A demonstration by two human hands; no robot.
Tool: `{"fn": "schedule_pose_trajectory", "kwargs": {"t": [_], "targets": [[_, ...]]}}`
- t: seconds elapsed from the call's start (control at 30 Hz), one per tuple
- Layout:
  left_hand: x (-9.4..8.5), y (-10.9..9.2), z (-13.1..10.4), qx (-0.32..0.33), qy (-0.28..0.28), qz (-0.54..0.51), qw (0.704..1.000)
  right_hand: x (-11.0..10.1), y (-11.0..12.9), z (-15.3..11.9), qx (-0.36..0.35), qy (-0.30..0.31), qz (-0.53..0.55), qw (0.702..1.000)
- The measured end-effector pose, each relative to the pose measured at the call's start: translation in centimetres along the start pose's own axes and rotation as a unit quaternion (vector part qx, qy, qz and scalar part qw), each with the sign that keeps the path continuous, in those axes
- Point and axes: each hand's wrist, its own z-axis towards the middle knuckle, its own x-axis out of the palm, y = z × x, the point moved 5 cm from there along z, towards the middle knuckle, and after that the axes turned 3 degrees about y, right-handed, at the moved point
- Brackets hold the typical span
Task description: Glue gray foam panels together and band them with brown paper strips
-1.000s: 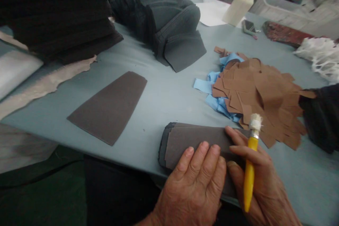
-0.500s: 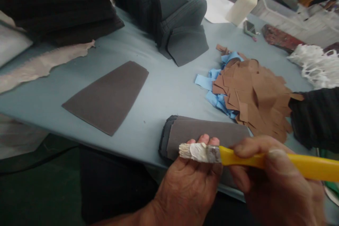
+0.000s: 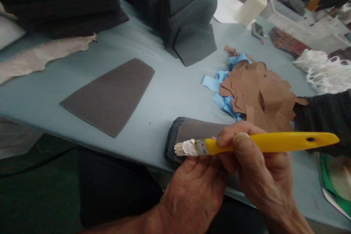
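My right hand [image 3: 257, 164] is closed around the yellow handle of a paintbrush [image 3: 287, 142]. White paste coats the brush's bristles, which point left over a stack of grey-brown fabric pieces [image 3: 200, 128] at the table's front edge. My left hand [image 3: 194, 190] lies on the near side of that stack with its fingers stretched out, partly hidden beneath the brush and right hand. Whether the bristles touch the top piece I cannot tell. A single grey-brown piece [image 3: 109, 97] of tapered shape lies flat on the table to the left.
Brown and blue scraps [image 3: 260, 91] are heaped right of centre. Dark grey piece stacks [image 3: 194, 40] stand at the back, with a tall black stack [image 3: 60, 3] at the left. A white block with a dark handle [image 3: 251, 9], a clear tray [image 3: 287, 16] and white strings [image 3: 315, 69] sit farther right.
My right hand has moved left and slightly up with the brush, so the bristles sit farther over the stack and the whole handle shows. My left hand has stayed about where it was.
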Motion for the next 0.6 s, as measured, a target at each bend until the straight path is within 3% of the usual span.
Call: {"fn": "schedule_pose_trajectory", "kwargs": {"t": [0.27, 0.6], "targets": [[0.1, 0.0, 0.0, -0.009, 0.005, 0.007, 1.0, -0.6, -0.1, 0.7, 0.002, 0.048, 0.018, 0.999], [0.3, -0.3, -0.2, -0.013, 0.016, 0.057, 0.998, 1.3, 0.2, 6.2, 0.039, 0.187, -0.001, 0.981]]}}
